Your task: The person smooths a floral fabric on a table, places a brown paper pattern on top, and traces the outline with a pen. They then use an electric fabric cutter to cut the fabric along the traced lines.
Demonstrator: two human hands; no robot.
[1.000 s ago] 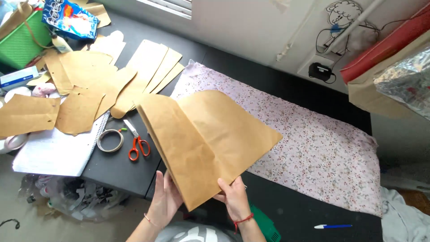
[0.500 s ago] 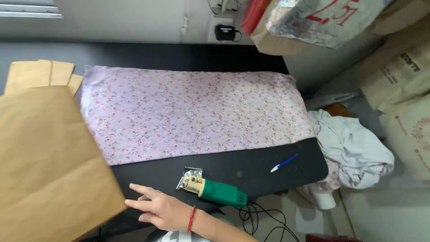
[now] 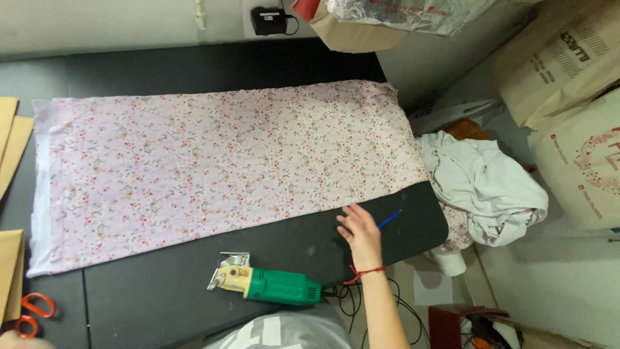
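A long piece of pale pink floral fabric (image 3: 219,165) lies flat across the black table (image 3: 161,291). My right hand (image 3: 360,232) hovers over the table's front right part, fingers spread, holding nothing, with a red string around its wrist. A blue pen (image 3: 389,218) lies just beyond its fingertips. A green electric cutter (image 3: 268,283) with a metal head rests on the table near me, left of that hand. My left hand is barely visible at the bottom left corner, beside red-handled scissors (image 3: 31,313).
Brown paper pattern pieces (image 3: 11,271) lie along the left edge. A crumpled white cloth (image 3: 481,184) sits off the table's right end, with cardboard boxes (image 3: 571,116) beyond it. A black cord (image 3: 352,300) trails from the cutter to the floor.
The view has swung right, so the large brown paper piece has left the frame. My right hand has moved from beside the cutter toward the blue pen.
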